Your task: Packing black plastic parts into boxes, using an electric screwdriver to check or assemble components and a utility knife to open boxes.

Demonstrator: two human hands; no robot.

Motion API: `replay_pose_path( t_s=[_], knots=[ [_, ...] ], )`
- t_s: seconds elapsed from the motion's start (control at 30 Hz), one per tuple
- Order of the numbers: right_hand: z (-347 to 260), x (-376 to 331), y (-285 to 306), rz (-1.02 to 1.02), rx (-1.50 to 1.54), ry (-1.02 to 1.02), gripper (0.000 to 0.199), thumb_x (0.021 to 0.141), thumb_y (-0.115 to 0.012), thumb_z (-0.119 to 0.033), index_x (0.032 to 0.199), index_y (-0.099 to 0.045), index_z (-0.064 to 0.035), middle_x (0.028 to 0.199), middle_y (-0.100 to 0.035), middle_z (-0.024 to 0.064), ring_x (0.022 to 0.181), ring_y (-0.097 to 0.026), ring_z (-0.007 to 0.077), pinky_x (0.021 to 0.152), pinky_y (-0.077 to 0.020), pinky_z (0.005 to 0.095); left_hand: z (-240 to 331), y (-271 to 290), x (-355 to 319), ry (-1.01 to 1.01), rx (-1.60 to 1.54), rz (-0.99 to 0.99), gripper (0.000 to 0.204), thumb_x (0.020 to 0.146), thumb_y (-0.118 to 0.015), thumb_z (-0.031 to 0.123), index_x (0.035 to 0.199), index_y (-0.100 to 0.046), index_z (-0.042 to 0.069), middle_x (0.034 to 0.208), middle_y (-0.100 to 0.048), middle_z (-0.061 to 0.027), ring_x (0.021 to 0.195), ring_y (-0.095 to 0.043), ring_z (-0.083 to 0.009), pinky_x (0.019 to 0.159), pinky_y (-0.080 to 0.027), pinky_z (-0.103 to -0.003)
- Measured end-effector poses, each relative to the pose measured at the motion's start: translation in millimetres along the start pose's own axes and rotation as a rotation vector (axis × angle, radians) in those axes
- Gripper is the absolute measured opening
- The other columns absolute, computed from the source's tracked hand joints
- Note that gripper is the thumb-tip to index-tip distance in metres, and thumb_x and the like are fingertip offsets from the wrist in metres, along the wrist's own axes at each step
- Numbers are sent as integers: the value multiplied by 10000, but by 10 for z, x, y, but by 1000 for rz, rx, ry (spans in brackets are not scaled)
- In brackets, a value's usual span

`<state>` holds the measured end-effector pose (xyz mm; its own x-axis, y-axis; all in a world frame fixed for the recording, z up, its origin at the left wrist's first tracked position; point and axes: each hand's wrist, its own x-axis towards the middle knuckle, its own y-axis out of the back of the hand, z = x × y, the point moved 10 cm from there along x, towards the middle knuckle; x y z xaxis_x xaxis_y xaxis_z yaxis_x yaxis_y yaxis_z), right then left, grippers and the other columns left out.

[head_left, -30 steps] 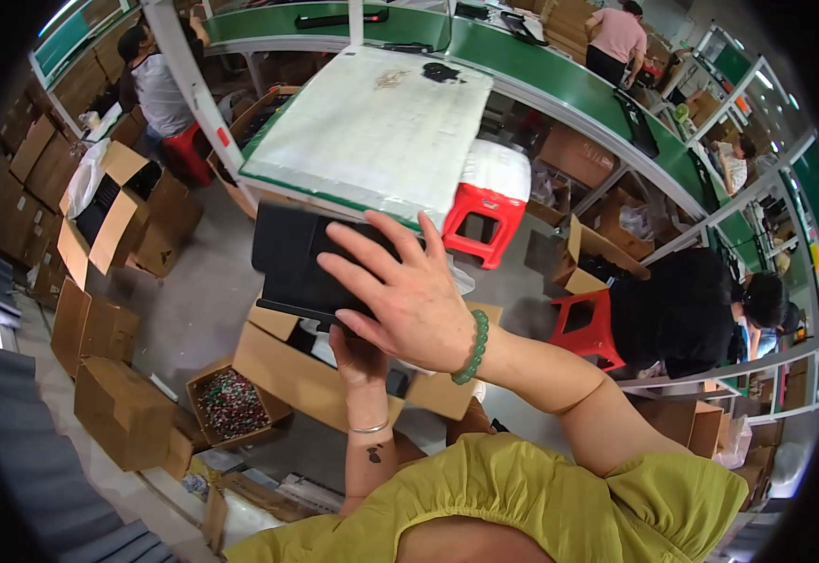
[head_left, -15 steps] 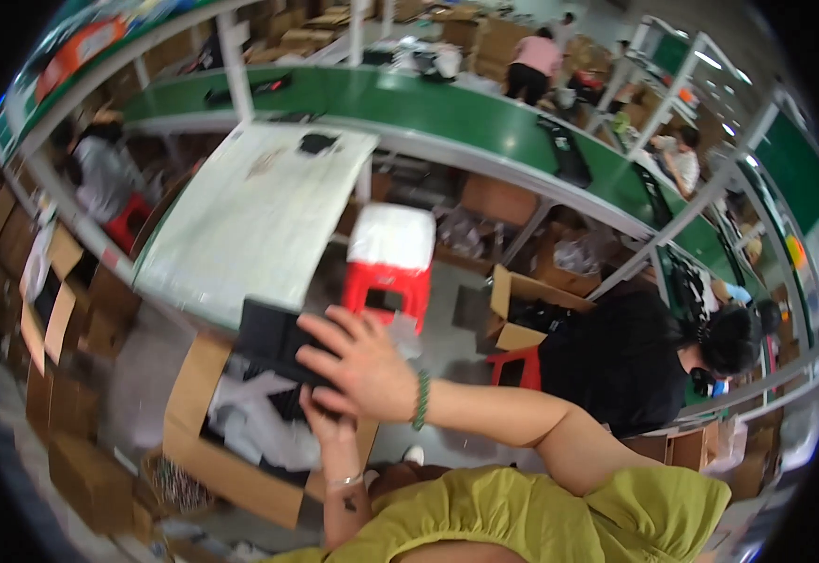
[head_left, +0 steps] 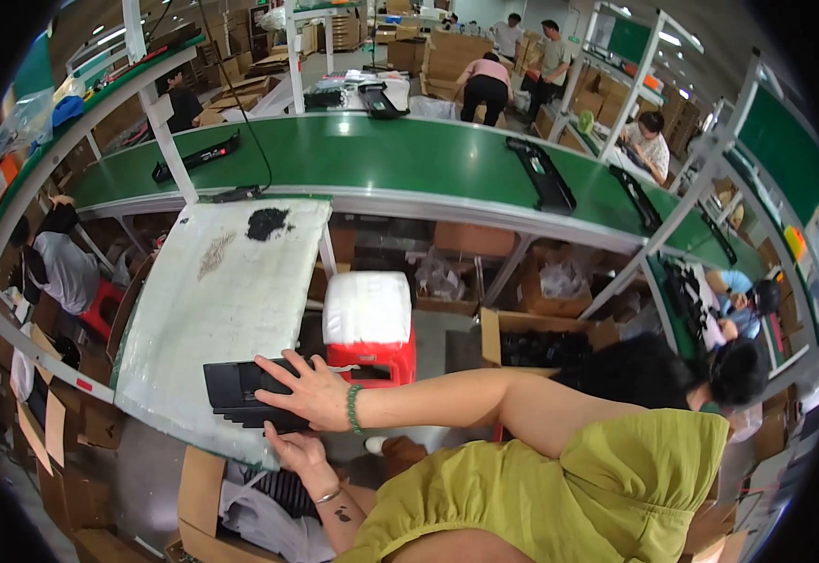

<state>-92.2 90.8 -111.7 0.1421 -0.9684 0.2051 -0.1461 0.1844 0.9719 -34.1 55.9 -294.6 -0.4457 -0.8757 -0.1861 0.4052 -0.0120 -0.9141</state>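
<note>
A flat black plastic panel [head_left: 240, 392] lies at the near edge of the white-covered work table [head_left: 221, 291]. My right hand [head_left: 313, 394], with a green bead bracelet at the wrist, rests on top of the panel with its fingers spread. My left hand [head_left: 297, 452], wearing a thin bracelet, comes up from below and holds the panel's near edge from underneath. Part of the panel is hidden by my right hand.
A red stool with a white cushion [head_left: 367, 319] stands right of the table. Behind runs a green conveyor [head_left: 381, 159] carrying black parts. An open cardboard box [head_left: 198, 497] sits below my hands. A co-worker in black [head_left: 653, 375] bends at right; another person [head_left: 62, 267] sits at left.
The panel, held up over the floor boxes a second ago, has come down onto the table's near edge. Both hands stayed on it while my view swung upward toward the conveyor.
</note>
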Motion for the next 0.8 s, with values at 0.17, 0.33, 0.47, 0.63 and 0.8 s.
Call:
replay_pose_path(
  t_s=[0.17,0.33,0.47,0.63,0.8],
  knots=[
    [534,525,-168,-35,14,81,904,494,-802,-230,1292,-377,-244,1448,-91,153,1190,-309,396,784,-437,468,-26,-324,618,9,-161,54,691,817,-500,535,1346,-319,128,1365,-352,-75,1253,-342,-255,1025,-295,-424],
    [760,971,-414,-57,87,162,904,480,-808,-229,1281,-390,-254,1450,-99,137,1197,-300,388,815,-420,470,65,-112,1101,-60,-208,261,778,735,-486,655,1325,-361,164,1368,-356,-59,1261,-331,-275,1017,-293,-458],
    [734,1391,-523,25,98,316,885,417,-807,-229,1223,-443,-262,1411,-226,138,1160,-359,387,795,-419,494,281,-286,1405,-184,-339,93,734,769,-454,612,1316,-373,131,1354,-379,-86,1246,-359,-286,1027,-299,-466],
    [813,1878,-86,91,110,464,761,478,-769,-158,1177,-478,-229,1352,-313,147,1111,-395,402,823,-408,495,465,-235,1966,-281,-388,176,714,763,-458,628,1272,-418,129,1296,-451,-69,1192,-414,-259,1016,-301,-446],
    [1109,2337,-306,15,109,524,857,491,-795,-161,1255,-427,-285,1424,-197,117,1197,-306,384,857,-390,486,594,-462,2291,-412,-434,176,726,781,-438,656,1288,-411,138,1315,-429,-45,1209,-393,-235,1037,-266,-421]
  ],
)
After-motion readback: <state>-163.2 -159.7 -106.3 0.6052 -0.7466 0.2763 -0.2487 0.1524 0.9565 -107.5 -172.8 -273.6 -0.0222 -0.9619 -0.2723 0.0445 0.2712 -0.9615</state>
